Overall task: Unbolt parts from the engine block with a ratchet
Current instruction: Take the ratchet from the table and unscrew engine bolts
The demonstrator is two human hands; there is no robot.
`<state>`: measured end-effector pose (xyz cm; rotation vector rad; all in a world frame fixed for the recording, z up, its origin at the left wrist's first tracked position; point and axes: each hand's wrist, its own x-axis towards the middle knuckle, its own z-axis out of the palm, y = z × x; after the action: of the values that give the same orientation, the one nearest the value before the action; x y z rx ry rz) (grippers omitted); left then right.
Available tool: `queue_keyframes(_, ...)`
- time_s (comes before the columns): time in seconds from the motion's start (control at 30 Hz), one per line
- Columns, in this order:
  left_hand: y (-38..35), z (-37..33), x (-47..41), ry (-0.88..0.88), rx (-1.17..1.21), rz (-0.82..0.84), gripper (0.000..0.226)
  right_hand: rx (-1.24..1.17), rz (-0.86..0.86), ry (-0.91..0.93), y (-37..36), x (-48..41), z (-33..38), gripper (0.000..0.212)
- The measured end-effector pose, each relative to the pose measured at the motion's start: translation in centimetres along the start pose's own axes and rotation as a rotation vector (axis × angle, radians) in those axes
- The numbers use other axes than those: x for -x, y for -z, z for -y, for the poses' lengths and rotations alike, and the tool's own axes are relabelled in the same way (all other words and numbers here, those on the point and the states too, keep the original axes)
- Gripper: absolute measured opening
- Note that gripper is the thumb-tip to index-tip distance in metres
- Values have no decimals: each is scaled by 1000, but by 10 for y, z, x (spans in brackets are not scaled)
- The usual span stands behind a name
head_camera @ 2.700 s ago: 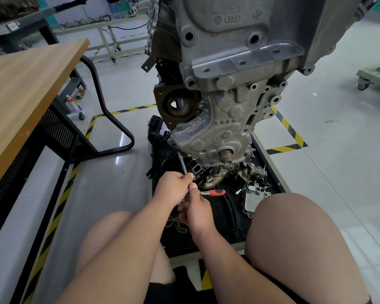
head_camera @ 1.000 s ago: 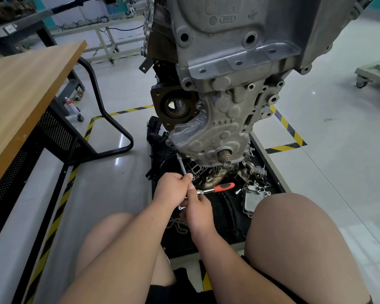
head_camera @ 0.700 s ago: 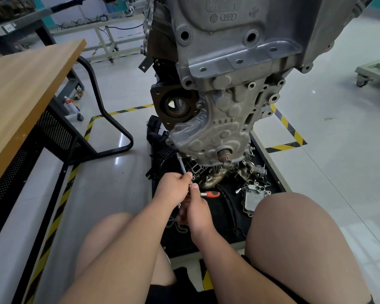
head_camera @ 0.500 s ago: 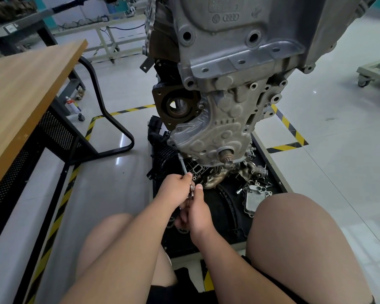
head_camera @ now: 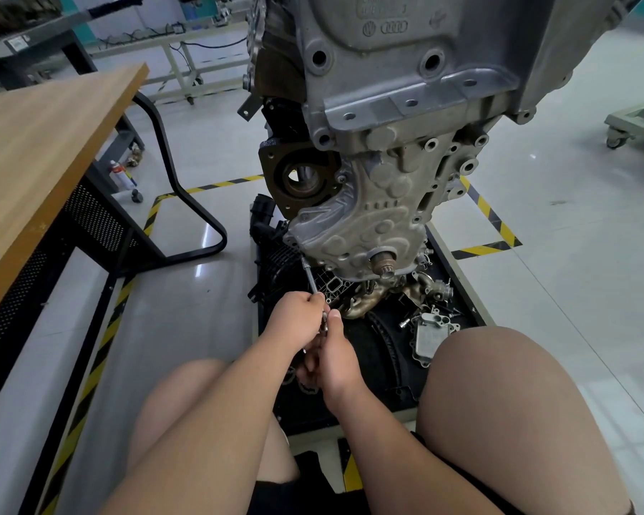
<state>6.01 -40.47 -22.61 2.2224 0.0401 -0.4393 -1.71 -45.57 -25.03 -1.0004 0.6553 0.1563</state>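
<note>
Low on the engine block (head_camera: 387, 150), at the left corner of its front cover, the tip of the extension bar (head_camera: 310, 278) meets the casting and slants down to the hands. Left hand (head_camera: 298, 315) grips the bar's lower end, fingers curled round it. Right hand (head_camera: 337, 356) wraps the ratchet (head_camera: 324, 323), thumb up against its head; handle hidden under the palm. Loose parts (head_camera: 430, 338) lie on the black tray (head_camera: 465, 299) below the block. Wooden counter (head_camera: 45, 150) stands well left.

The engine block (head_camera: 387, 187) stands upright. From its lower left edge an extension bar (head_camera: 310, 278) slants down into the left hand (head_camera: 294, 319), which grips it. The right hand (head_camera: 337, 360), touching the left, is curled round the ratchet (head_camera: 324, 324); the handle is hidden. Loose metal parts (head_camera: 431, 336) lie below the block's right side.
</note>
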Motion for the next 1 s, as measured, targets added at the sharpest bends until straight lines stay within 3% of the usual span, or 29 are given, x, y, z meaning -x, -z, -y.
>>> queue_keyframes(0.2, 2, 2, 0, -44, -56, -30, 41, 145, -46, 73, 3, -3, -6, 58)
queue_keyframes(0.6, 0, 0, 1, -39, -61, -51, 36, 67, -113, 152, 4, 3, -1, 38)
queue_keyframes(0.77, -1, -1, 2, -41, -40, -71, 39, 1, -78, 155, 3, 3, 1, 45)
queue_keyframes(1.0, -1, -1, 0, -4, -12, -69, 39, -81, 65, -75, -3, 5, 0, 66)
